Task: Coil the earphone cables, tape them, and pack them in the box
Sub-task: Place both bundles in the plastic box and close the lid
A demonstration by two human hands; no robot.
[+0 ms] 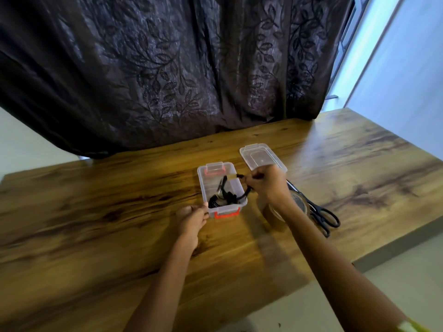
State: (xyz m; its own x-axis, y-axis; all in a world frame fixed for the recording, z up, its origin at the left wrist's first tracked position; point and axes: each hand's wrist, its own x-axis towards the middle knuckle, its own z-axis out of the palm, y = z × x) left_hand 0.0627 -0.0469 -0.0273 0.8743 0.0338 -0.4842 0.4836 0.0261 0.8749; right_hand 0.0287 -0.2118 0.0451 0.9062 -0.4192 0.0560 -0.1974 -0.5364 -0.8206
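The left hand pinched the near corner of the box, and the right hand, fingers closed on a coil, probably needed to lay it flat inside.

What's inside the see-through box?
Black earphone cables lie inside the clear plastic box with orange latches; the right hand grips another black cable at its rim. How many cannot be told: they overlap.
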